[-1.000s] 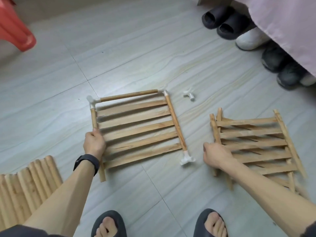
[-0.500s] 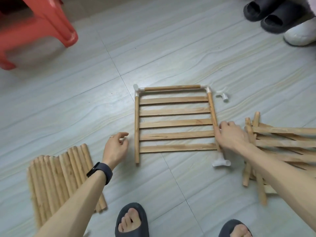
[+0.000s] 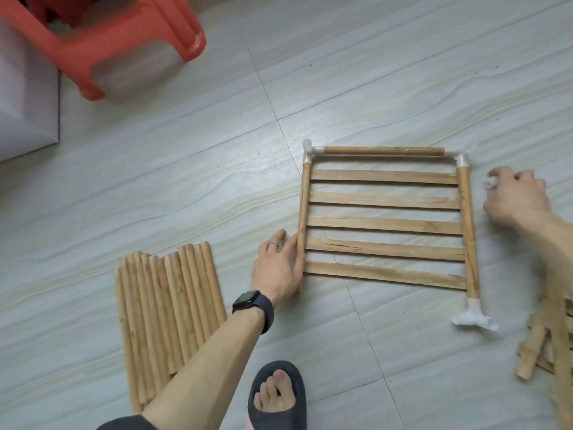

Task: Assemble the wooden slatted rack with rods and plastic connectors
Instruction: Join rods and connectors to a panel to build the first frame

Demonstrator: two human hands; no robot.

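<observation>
Many loose rods [image 3: 167, 305], one red stool [image 3: 186, 38]

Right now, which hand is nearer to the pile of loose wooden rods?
Left. The left hand rests against the slatted rack's left edge, just right of the rod pile; the right hand is past the rack's far right corner, at a white connector.
</observation>
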